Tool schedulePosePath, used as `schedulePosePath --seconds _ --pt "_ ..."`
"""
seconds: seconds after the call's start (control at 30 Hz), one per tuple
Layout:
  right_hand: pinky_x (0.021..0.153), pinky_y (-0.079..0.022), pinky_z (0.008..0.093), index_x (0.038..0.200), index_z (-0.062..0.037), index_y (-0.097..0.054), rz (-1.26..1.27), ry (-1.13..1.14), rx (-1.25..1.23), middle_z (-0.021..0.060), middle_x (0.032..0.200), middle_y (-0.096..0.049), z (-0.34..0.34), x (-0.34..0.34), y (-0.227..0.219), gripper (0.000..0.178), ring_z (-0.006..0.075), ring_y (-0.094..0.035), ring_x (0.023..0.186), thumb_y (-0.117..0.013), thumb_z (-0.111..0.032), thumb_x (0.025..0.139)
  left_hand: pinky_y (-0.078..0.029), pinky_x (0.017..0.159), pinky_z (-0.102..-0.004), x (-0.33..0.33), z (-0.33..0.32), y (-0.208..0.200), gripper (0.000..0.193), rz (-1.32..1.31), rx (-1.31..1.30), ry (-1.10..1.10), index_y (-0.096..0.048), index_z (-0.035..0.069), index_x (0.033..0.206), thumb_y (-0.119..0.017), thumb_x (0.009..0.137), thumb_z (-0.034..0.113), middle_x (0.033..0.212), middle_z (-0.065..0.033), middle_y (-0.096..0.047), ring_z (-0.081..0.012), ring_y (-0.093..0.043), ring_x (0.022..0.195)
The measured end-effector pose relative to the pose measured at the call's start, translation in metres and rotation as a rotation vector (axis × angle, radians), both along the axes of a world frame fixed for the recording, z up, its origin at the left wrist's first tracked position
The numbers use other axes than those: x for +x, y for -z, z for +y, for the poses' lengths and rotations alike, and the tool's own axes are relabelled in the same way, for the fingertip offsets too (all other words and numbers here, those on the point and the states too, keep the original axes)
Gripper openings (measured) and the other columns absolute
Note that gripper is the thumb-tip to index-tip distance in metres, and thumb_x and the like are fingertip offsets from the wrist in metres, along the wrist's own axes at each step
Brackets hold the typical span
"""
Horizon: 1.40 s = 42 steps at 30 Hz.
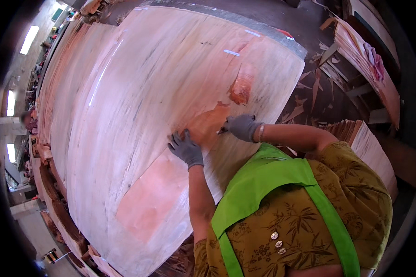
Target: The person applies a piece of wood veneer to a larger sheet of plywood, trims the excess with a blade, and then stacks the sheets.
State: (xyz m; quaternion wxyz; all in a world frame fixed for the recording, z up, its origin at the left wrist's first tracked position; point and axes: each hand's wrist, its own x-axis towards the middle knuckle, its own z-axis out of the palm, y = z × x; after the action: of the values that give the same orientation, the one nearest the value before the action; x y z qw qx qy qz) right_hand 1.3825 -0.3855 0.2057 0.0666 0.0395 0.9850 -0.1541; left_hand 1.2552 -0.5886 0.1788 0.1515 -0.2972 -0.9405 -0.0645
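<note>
A large, pale wood veneer sheet [138,87] lies spread before me. On it rests a darker orange veneer piece [208,122] with a ragged far edge. My left hand [186,148], in a grey glove, lies flat at this piece's left side with fingers spread. At its right side my right hand [241,127], also gloved, is closed around a small knife [222,130]; most of the knife is hidden by the fingers. Just beyond the right hand sits a curled reddish veneer scrap [241,85]. A pinkish rectangular veneer piece [150,198] lies nearer, left of my left forearm.
Short white tape strips [231,52] stick to the sheet's far part. Stacked veneer [367,69] leans at the far right, and another stack [363,145] stands beside my right elbow. Torn scraps [296,111] litter the floor past the sheet's right edge.
</note>
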Motion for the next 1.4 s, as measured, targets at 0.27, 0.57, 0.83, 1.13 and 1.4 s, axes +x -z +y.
schedulePosePath --seconds 0.27,0.57,0.83,1.13,1.4 --pt "0.060 -0.049 0.0441 0.097 -0.0141 -0.066 -0.351 -0.325 0.148 0.0103 0.087 -0.066 -0.035 0.020 -0.013 0.019 0.0279 -0.066 0.079 -0.054 -0.018 0.083 -0.020 0.106 -0.0550 -0.023 0.004 -0.008 0.019 -0.002 -0.103 0.005 -0.072 0.020 0.093 -0.053 0.087 0.022 0.125 -0.0082 -0.054 -0.0295 -0.038 0.128" --pt "0.059 -0.049 0.0469 0.086 -0.0101 -0.059 0.092 0.016 -0.121 0.0137 0.084 -0.062 0.005 -0.008 -0.005 0.010 0.0344 -0.064 0.077 -0.053 -0.017 0.083 -0.019 0.107 -0.0541 -0.026 -0.002 -0.007 0.031 -0.085 -0.078 0.108 -0.071 0.022 0.096 -0.056 0.073 0.009 0.125 -0.0071 -0.055 -0.0281 -0.037 0.130" --pt "0.050 -0.048 0.0424 0.082 -0.0122 -0.059 0.221 -0.238 0.067 0.0097 0.076 -0.058 0.010 -0.041 0.018 0.006 0.0291 -0.063 0.068 -0.054 -0.015 0.081 -0.017 0.109 -0.0544 -0.037 -0.008 -0.016 0.030 -0.161 -0.197 0.122 -0.070 0.023 0.102 -0.056 0.078 0.011 0.122 -0.0068 -0.058 -0.0283 -0.036 0.130" --pt "0.058 -0.049 0.0444 0.091 -0.0121 -0.063 -0.008 -0.397 0.030 0.0137 0.085 -0.064 -0.015 0.019 0.012 0.013 0.0317 -0.064 0.069 -0.055 -0.014 0.079 -0.015 0.109 -0.0552 -0.037 0.000 -0.023 0.024 -0.135 -0.296 0.120 -0.069 0.023 0.103 -0.053 0.085 0.020 0.126 -0.0049 -0.056 -0.0275 -0.034 0.132" --pt "0.061 -0.047 0.0436 0.134 -0.0192 -0.044 -0.076 0.175 -0.194 0.0140 0.087 -0.065 0.058 0.010 -0.025 0.056 0.0331 -0.064 0.077 -0.058 -0.017 0.079 -0.023 0.105 -0.0563 -0.029 0.005 -0.013 0.023 -0.038 -0.238 0.213 -0.068 0.010 0.098 -0.051 0.085 0.020 0.110 -0.0071 -0.063 -0.0279 -0.049 0.116"
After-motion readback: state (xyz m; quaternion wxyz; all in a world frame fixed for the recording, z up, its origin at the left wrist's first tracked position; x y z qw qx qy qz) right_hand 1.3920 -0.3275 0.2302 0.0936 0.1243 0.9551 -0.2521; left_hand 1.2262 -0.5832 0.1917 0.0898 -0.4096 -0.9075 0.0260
